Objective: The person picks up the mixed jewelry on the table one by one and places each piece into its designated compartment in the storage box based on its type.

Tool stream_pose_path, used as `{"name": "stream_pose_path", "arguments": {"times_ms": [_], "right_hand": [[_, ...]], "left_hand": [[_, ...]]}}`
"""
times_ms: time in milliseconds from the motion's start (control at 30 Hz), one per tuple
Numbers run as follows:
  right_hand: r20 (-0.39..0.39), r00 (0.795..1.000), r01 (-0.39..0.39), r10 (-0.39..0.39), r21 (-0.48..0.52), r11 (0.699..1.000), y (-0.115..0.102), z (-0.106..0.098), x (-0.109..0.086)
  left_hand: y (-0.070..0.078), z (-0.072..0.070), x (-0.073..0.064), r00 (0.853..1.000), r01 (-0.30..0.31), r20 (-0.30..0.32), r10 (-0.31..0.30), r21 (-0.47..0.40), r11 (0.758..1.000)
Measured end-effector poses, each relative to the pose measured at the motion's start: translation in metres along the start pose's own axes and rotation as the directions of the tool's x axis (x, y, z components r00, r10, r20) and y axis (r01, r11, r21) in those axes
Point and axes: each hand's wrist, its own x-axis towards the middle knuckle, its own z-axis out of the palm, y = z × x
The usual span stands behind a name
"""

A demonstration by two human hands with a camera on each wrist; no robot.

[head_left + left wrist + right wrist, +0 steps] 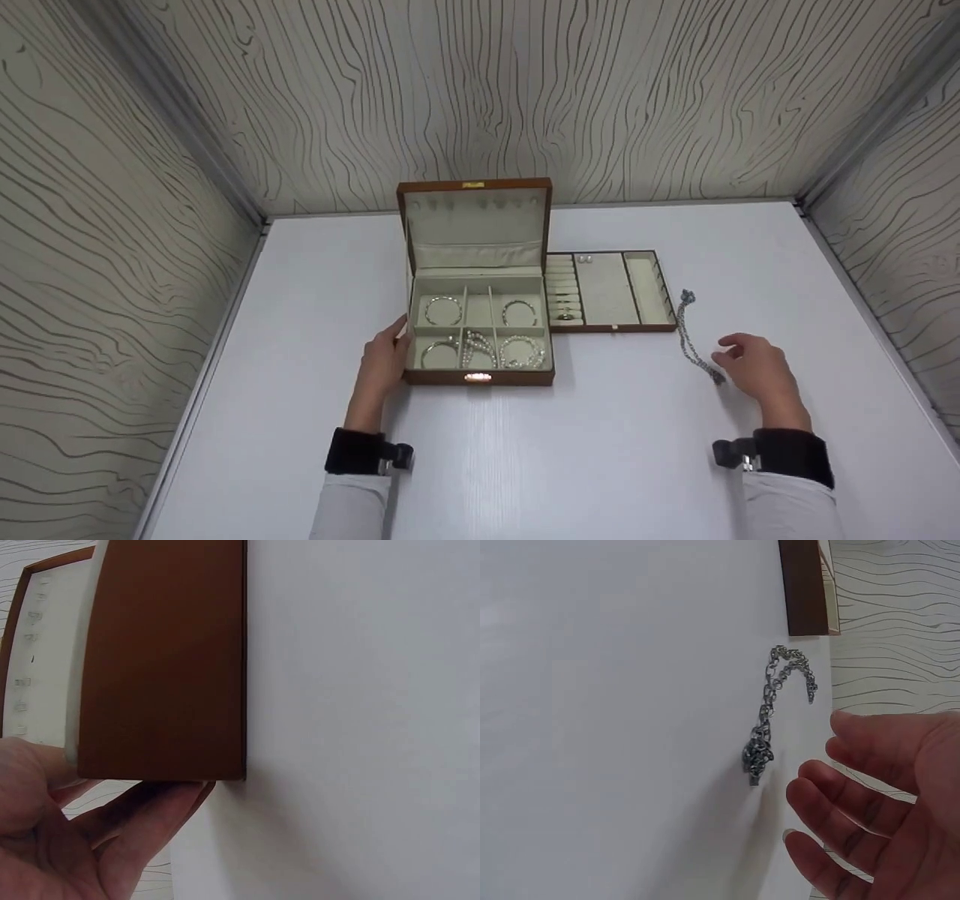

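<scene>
A brown jewelry box [480,379] stands with its lid raised, bracelets lying in its pale compartments. My left hand [382,361] holds the box by its left side. In the left wrist view its thumb is at the top rim and its fingers lie along the side wall, the fingertips partly hidden. On the white table a silver chain [688,341] lies stretched out, both ends bunched. My right hand [761,367] is just right of the chain's near end, fingers loosely bent and apart. In the right wrist view the chain [765,709] lies beyond the fingertips, with nothing in the hand.
Against the box's right side lies a shallow jewelry tray [600,300] with ring rolls, a pair of pearl earrings [585,259] and a narrow side compartment. Wood-patterned panels [480,97] rise behind the table [600,450] and at both sides.
</scene>
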Motion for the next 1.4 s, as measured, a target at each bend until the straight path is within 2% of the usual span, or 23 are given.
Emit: {"name": "stream_pose_path", "arguments": {"times_ms": [133, 300, 700, 1233, 1400], "right_hand": [[0.071, 0.997, -0.040, 0.039, 0.010, 0.999, 0.000, 0.007, 0.001], [0.084, 0.993, -0.078, 0.078, 0.002, 0.997, -0.001, 0.012, 0.001], [0.086, 0.995, -0.045, 0.044, 0.011, 0.999, -0.011, 0.018, 0.012], [0.107, 0.994, -0.029, 0.031, -0.017, 0.999, -0.005, 0.021, 0.017], [0.128, 0.992, -0.017, 0.021, -0.035, 0.999, -0.005, 0.019, 0.017]], "left_hand": [[0.000, 0.000, -0.001, 1.000, -0.004, -0.006, 0.004, 0.001, 1.000], [0.000, 0.000, -0.001, 1.000, -0.003, -0.010, 0.003, 0.002, 1.000], [-0.002, 0.000, -0.002, 1.000, -0.014, -0.018, 0.014, 0.011, 1.000], [0.001, 0.000, -0.001, 0.998, 0.058, 0.013, -0.058, -0.013, 0.998], [0.001, 0.001, 0.000, 0.999, 0.044, 0.011, -0.044, -0.018, 0.999]]}}
